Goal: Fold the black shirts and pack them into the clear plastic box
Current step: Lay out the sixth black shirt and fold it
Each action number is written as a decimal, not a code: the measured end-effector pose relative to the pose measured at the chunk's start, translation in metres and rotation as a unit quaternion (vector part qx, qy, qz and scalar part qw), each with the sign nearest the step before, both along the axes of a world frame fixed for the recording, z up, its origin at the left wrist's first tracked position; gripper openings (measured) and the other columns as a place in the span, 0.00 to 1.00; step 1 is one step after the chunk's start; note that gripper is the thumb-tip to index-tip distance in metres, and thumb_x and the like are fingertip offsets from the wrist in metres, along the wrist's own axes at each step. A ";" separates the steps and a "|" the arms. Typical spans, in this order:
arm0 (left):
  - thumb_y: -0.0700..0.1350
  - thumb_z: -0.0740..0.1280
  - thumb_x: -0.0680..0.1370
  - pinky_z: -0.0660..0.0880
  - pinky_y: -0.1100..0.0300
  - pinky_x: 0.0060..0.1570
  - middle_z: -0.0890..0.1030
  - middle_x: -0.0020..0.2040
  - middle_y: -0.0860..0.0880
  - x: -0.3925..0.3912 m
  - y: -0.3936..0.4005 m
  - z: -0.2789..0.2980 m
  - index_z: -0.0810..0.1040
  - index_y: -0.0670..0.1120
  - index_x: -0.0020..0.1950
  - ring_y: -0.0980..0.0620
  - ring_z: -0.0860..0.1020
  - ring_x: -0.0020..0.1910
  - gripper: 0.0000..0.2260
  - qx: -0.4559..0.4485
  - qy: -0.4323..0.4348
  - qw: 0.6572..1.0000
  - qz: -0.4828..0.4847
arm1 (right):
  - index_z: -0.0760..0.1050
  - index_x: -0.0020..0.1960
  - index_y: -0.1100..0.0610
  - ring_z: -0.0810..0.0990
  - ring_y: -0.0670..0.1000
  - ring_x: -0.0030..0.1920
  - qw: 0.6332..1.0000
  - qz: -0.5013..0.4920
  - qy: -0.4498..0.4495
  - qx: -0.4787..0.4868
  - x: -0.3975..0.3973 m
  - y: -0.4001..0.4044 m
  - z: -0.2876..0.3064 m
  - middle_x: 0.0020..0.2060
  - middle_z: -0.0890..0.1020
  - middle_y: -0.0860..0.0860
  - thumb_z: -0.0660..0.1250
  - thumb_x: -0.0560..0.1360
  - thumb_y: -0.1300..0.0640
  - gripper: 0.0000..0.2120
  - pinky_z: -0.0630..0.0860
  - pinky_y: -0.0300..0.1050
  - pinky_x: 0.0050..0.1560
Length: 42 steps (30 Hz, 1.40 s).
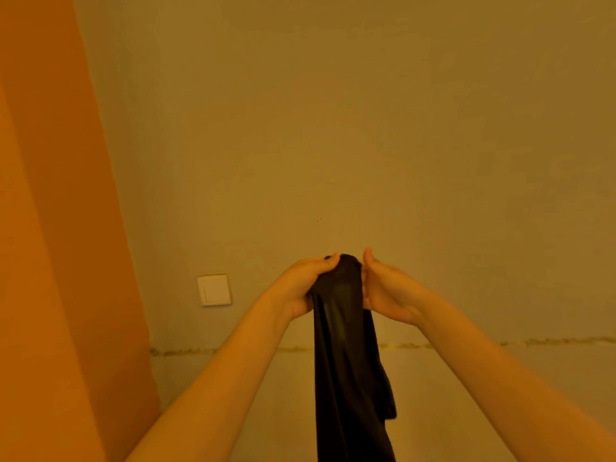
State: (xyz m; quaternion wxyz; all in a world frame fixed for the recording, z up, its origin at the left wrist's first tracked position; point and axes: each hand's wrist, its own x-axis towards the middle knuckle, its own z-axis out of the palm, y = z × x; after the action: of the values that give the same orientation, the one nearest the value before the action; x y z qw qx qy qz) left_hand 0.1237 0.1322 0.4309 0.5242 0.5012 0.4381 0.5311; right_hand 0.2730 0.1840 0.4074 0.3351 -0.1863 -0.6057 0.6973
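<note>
A black shirt (pixel 346 361) hangs down in a long bunched strip in front of me, its lower end running off the bottom of the view. My left hand (pixel 300 285) grips the top of the shirt from the left, fingers curled over the cloth. My right hand (pixel 386 288) holds the same top end from the right, with its thumb up and its fingers hidden behind the fabric. Both arms are stretched forward and raised. The clear plastic box is not in view.
A plain wall (pixel 366 128) fills most of the view, with a white light switch (pixel 214 290) low on it at the left. An orange curtain or panel (pixel 60 228) covers the left side.
</note>
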 end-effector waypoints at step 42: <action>0.41 0.66 0.76 0.74 0.58 0.44 0.80 0.43 0.48 -0.125 0.007 0.024 0.77 0.45 0.45 0.51 0.78 0.45 0.01 0.079 -0.120 0.959 0.242 | 0.73 0.47 0.59 0.74 0.50 0.42 0.951 -0.280 -0.049 0.119 0.080 0.054 0.046 0.41 0.76 0.55 0.55 0.80 0.66 0.09 0.74 0.43 0.42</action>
State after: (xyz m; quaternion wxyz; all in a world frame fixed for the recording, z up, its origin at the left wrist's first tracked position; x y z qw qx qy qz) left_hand -0.0017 0.1387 0.4551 0.3870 0.3524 0.4369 0.7315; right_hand 0.3526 0.2378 0.4532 0.5063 -0.3412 -0.6238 0.4881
